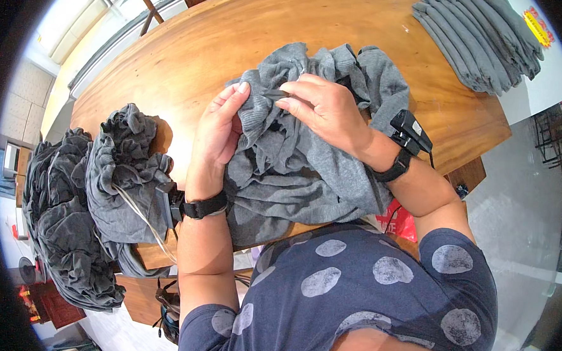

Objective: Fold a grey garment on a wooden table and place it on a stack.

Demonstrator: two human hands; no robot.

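Observation:
A grey knit garment (303, 196) lies bunched on the wooden table in front of me. My left hand (219, 129) pinches its ribbed edge (254, 112) between thumb and fingers. Close to that edge, my right hand (332, 106) grips a small dark pointed tool (275, 94), which looks like thread snips. The tool's tip points left toward the ribbing; whether it touches the knit cannot be made out. Part of the tool is hidden by my right fingers. More loose folds and sleeves of the garment spread beyond and beneath both hands.
A tied grey bundle of knitwear (127, 201) and a darker heap (69, 212) sit at the left. Folded grey garments (478, 43) are stacked at the table's (196, 61) far right. Straps hold a device (411, 127) on each wrist. A red plastic bag (406, 225) shows by the near edge.

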